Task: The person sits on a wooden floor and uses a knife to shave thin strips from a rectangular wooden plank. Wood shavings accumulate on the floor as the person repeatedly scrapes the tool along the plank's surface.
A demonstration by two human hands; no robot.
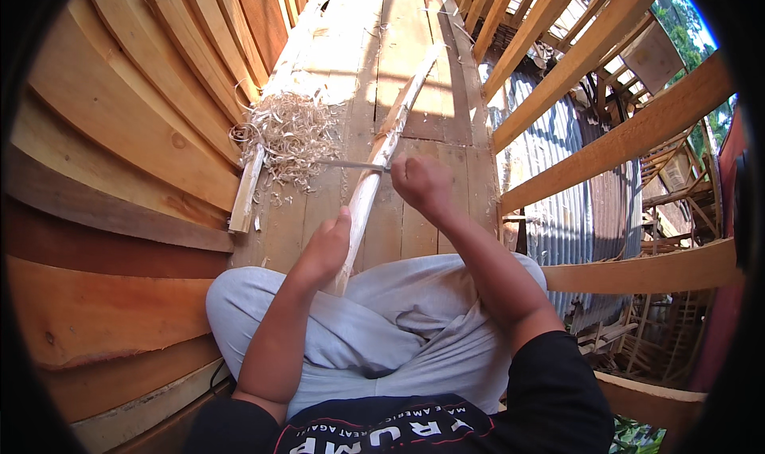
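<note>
A long pale stick (368, 185), partly stripped with brown bark left further up, slants from my lap away toward the far end of the plank floor. My left hand (327, 245) is closed around its near part, just above my crossed legs. In my right hand (421, 185) is a knife (351, 164), gripped in a fist by a handle mostly hidden by the fingers. Its thin blade lies crosswise over the stick and points left. A heap of curly wood shavings (291, 135) sits on the floor left of the stick.
Upright boards form a wall (119, 135) close on my left. A slatted wooden railing (606, 147) runs along the right, with corrugated metal roofing (550, 175) beyond it. A short wood offcut (248, 189) leans by the shavings. Plank flooring (319, 223) stretches ahead.
</note>
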